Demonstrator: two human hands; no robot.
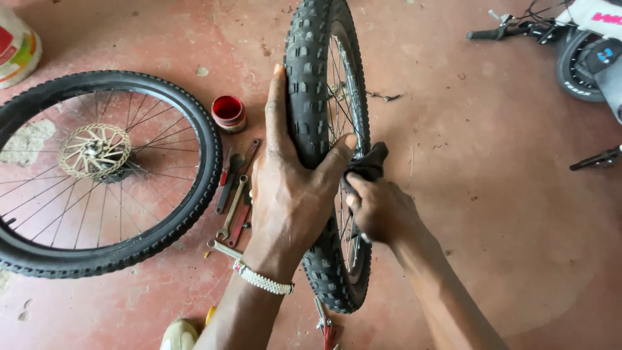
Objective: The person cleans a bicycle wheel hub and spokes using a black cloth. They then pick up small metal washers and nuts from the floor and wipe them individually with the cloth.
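Upright knobby wheel (324, 129) standing on the red floor (492, 194), near its middle. Left hand (291, 188) clasped over the tread, grip closed around the tyre, thumb on the right sidewall. Right hand (382, 210) just beside, grip pinched on a dark rag (369, 162) pressed against the rim. Second wheel (97, 172) with a disc rotor lying flat toward the floor's left edge. Between the two wheels, spanners (233, 198) scattered and a small red tin (228, 112). Bicycle parts (583, 45) toward the far right corner.
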